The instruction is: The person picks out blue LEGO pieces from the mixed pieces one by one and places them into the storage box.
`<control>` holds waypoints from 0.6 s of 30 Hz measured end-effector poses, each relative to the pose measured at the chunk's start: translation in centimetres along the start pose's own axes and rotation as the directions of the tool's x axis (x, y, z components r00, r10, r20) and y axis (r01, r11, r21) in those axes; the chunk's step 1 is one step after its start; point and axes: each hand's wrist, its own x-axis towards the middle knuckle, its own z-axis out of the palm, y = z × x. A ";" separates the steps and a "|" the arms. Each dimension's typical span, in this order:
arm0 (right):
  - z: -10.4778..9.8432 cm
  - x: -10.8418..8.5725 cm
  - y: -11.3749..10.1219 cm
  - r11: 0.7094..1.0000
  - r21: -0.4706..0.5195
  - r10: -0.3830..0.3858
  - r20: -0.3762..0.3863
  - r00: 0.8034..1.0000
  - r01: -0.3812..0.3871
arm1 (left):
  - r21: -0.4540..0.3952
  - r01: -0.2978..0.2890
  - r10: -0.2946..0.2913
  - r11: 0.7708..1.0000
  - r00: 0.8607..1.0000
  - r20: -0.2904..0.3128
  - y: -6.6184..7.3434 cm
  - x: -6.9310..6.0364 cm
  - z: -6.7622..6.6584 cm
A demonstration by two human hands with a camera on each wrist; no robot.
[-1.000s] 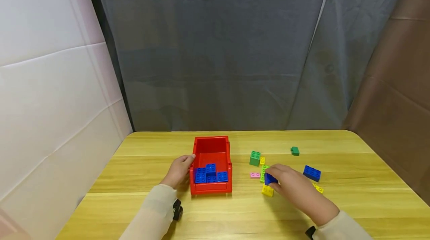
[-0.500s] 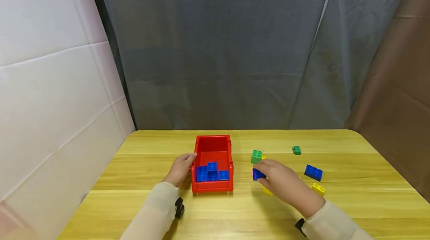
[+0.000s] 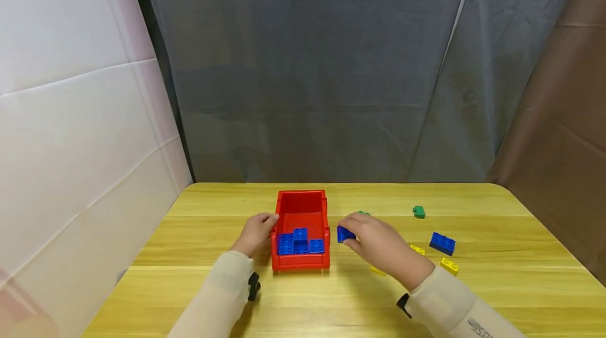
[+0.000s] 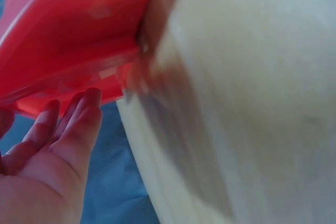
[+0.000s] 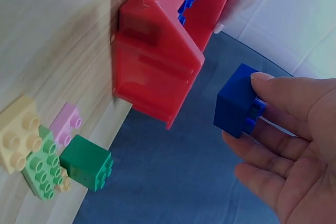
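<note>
My right hand [image 3: 385, 248] pinches a blue toy brick [image 5: 236, 100] between thumb and fingers. It holds the brick above the table, just right of a red open-fronted bin [image 3: 300, 262] and apart from it. Several blue bricks [image 3: 286, 244] lie in the front part of that bin. At the bin's left side, my left hand [image 3: 254, 235] holds the rim, thumb at the top edge. In the left wrist view its fingers [image 4: 79, 129] reach under the red edge; the thumb is mostly cut off.
Under the right hand, the right wrist view has a green brick [image 5: 86, 162], a light green one [image 5: 39, 167], a pink one [image 5: 65, 123] and a yellowish one [image 5: 20, 132]. Farther right lie a blue brick [image 3: 442, 243], a yellow one [image 3: 448, 266] and a small green piece [image 3: 418, 212].
My right hand has lifted the blue brick from among the loose bricks and carried it left toward the red bin. The left hand stays on the bin's side.
</note>
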 end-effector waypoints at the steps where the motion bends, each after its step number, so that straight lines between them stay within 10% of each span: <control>1: 0.1 0.1 0.0 1.000 0.000 -0.003 -0.002 1.000 0.003 | 0.019 -0.016 0.016 1.000 1.000 -0.005 0.2 0.0 -0.1; 18: -0.2 3.8 -1.6 1.000 0.006 0.009 0.070 0.998 -0.009 | 0.105 0.043 -0.046 0.994 0.999 0.021 1.7 0.4 -0.5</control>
